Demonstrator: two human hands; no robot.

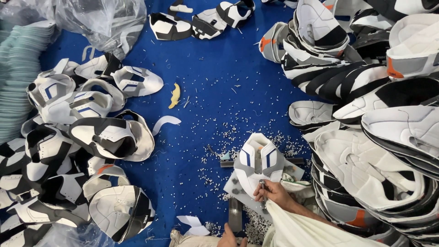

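Fingers of the right hand close around a small metal punch on the white shoe upper — it could slip off-mark; left hand presses the bar, grip unclear.

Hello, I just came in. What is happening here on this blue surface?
A person sits over a blue surface heaped with flat shoe uppers. The right hand holds a small metal tool against a white upper with blue stripes, which lies on a grey board. The left hand rests at the lower edge beside a dark bar. Tiny white scraps lie scattered around.
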